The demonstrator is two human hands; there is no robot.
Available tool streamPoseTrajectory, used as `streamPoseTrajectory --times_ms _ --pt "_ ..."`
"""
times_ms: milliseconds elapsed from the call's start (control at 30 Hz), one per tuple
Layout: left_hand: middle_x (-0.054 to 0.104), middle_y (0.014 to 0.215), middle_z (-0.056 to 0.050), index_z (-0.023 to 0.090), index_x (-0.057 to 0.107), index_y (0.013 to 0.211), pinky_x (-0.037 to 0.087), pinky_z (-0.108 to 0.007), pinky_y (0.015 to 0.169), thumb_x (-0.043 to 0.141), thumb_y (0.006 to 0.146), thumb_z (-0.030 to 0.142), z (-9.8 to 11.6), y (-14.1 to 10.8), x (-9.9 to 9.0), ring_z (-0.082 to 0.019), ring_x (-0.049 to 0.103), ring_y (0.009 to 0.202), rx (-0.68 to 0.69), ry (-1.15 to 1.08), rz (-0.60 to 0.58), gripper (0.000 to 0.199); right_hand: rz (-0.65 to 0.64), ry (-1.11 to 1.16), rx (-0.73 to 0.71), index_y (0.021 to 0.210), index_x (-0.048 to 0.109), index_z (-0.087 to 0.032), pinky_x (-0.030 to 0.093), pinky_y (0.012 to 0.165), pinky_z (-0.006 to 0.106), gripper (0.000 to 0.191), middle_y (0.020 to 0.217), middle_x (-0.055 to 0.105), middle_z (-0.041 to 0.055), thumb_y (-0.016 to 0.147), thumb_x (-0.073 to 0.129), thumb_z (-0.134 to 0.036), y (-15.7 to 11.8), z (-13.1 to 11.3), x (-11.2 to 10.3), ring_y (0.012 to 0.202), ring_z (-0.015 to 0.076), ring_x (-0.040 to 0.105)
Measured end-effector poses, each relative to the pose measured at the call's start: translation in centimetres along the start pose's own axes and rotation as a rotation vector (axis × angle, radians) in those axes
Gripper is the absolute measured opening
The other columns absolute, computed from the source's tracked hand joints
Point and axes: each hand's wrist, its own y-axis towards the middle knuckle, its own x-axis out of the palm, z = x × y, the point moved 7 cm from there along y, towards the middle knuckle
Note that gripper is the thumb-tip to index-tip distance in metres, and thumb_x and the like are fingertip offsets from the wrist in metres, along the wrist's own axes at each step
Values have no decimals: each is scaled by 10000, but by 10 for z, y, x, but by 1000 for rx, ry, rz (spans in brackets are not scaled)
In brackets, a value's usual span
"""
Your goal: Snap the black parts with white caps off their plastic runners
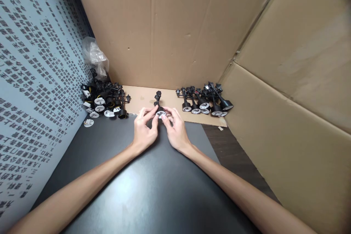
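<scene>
Between my hands, a small black model street lamp (158, 103) lies tilted with its lantern end away from me and its round base toward me. A white disc (160, 114) shows in the underside of that base. My left hand (145, 128) is closed on the base from the left, thumb at the disc's edge. On the other side my right hand (175, 128) grips the base, its thumb pressed against the white disc. The fingers behind the base are partly hidden.
At left lies a heap of black lamps (109, 93) with white discs (99, 108) and yellow wires. Several lamps with white-bottomed bases (204, 105) lie at right on a cardboard strip (142, 97). A plastic bag (95, 56) sits back left. Cardboard walls (170, 25) enclose the back and right.
</scene>
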Motion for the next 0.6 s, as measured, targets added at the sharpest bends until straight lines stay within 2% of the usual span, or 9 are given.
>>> streamPoseTrajectory --times_ms 367,600 --pt "596 1077 -66 217 668 1184 573 -297 908 576 909 281 -1 4 3 -152 657 979 -75 -133 -12 296 -5 48 25 1193 552 -218 526 884 374 334 1183 607 111 951 499 -442 2 4 4 1054 215 612" --pt "601 1139 -72 223 656 1179 565 -324 935 586 907 277 -5 4 3 -155 649 1008 -99 -131 -32 286 -9 43 46 1214 545 -220 515 913 394 348 1196 622 116 950 497 -442 2 8 4 1061 217 609"
